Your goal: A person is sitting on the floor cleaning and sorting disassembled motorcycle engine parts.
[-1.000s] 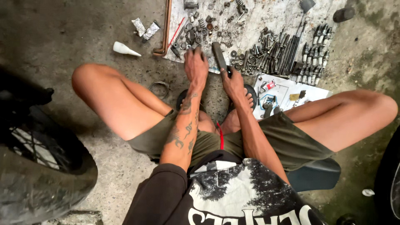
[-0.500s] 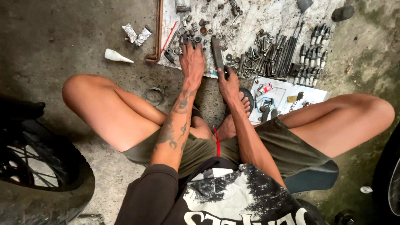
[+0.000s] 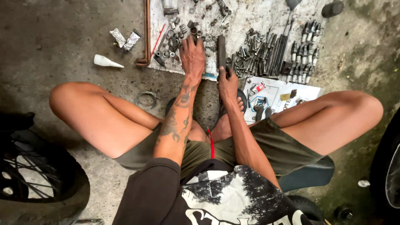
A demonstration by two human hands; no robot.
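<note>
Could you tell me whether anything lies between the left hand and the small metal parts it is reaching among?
Nothing visible does: the left hand rests directly on the small metal parts scattered over the sheet.

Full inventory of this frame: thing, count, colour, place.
mat: one, whitish, on the floor ahead
small parts: many, dark metal, mat's left part
long tools: a bunch, dark, mat's right part
sockets: rows, grey, far right of mat
bar: one, dark, upright in right hand
pipe: one, rusty, left edge of mat
nozzle: one, white, floor left
foil wraps: two, silver, floor left
wire ring: one, grey, by the knee
paper: one, white, right of the foot
wheel: one, black, lower left
left hand: on small parts
right hand: grips bar
</note>
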